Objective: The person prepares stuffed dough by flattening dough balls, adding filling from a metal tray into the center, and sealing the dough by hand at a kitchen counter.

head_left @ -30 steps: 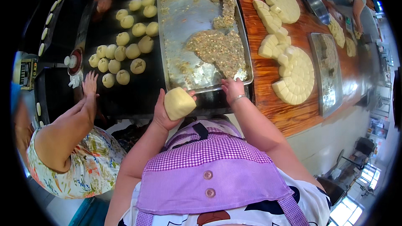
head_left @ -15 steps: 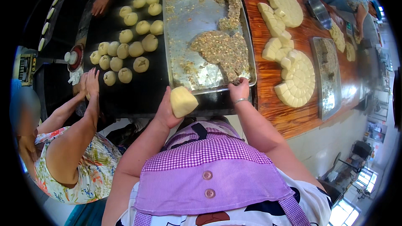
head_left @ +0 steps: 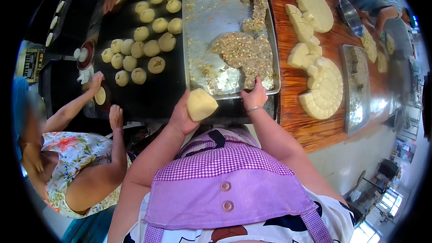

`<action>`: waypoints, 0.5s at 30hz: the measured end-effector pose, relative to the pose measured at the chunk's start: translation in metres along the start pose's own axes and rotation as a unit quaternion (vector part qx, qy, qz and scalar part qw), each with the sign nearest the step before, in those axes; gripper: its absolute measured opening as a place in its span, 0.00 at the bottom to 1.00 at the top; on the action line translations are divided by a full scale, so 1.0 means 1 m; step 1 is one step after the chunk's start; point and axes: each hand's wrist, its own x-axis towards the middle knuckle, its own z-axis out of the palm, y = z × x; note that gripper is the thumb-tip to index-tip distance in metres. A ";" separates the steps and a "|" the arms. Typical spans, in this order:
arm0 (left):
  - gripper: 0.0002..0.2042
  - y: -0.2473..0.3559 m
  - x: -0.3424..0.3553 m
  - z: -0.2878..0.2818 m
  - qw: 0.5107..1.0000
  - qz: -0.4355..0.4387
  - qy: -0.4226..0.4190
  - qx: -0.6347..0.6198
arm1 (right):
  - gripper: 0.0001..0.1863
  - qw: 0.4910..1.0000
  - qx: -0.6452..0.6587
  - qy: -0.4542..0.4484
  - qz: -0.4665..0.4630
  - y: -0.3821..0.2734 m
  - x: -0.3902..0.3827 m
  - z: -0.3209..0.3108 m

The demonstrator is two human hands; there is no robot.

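A pale, cupped piece of dough (head_left: 202, 105) rests in my left hand (head_left: 182, 114), whose fingers wrap its left side and underside. My right hand (head_left: 254, 97) is at the near edge of a metal tray (head_left: 211, 13), fingers closed against the near end of a brown, nut-flecked filling (head_left: 249, 54). How much filling the fingers hold is hidden. The filling lies mostly along the tray's right side. Left of the tray, several round filled dough balls (head_left: 152, 48) sit in loose rows on the black table.
Cut dough slabs (head_left: 321, 87) lie on the wooden table (head_left: 288, 126) at right, with a second tray (head_left: 355, 90) and a metal bowl (head_left: 351, 16). At left, a co-worker's hand (head_left: 96, 83) is near a flat dough disc (head_left: 100, 95). Another person's hands (head_left: 112, 1) work at the far left.
My right fingers have reached farther over the tray edge onto the filling. My left hand still holds the dough piece, its opening tilted slightly. The left co-worker's hands have moved apart, exposing a flat disc.
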 end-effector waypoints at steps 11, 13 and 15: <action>0.24 -0.006 0.000 0.004 1.000 0.018 0.012 -0.001 | 0.30 0.982 -0.051 0.037 -0.179 0.008 0.000 0.010; 0.24 -0.006 0.002 0.006 1.000 0.018 0.003 -0.002 | 0.30 0.974 -0.025 -0.001 -0.226 0.007 0.003 0.012; 0.24 -0.005 0.004 0.007 1.000 0.022 0.001 -0.001 | 0.29 0.968 0.002 -0.077 -0.237 -0.001 0.006 0.010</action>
